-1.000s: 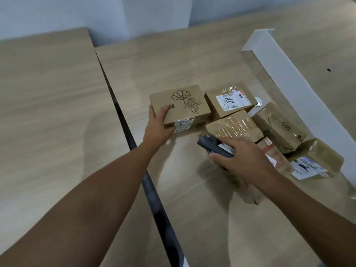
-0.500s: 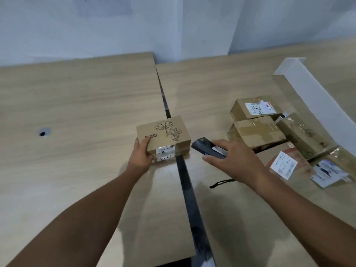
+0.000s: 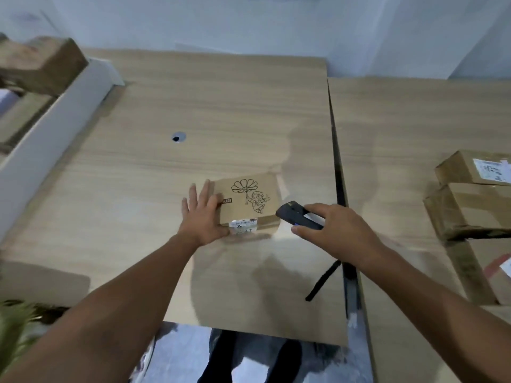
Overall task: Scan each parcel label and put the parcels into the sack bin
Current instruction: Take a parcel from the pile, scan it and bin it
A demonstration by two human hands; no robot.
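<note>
While left grip [image 3: 203,217] lies flat on parcel [image 3: 249,203] edge, right grip [image 3: 340,233] clamps scanner [image 3: 296,217].

Both bare forearms reach in from the near edge. The left hand [image 3: 204,217] lies flat, fingers straight and spread, thumb out to the right, pressing the left end of a box [image 3: 249,205]. The right hand [image 3: 336,230], knuckles up, curls round a black scanner [image 3: 297,217].

Table [image 3: 221,106]: pale wood-grain surface, smooth, matt. Box [image 3: 249,200]: brown matt cardboard with black line print; white paper label [image 3: 243,225]. Scanner [image 3: 293,215]: black plastic, slightly glossy. Parcels [image 3: 470,211], right: cardboard banded with smooth tape. Divider [image 3: 55,120]: white, matt, smooth.
</note>
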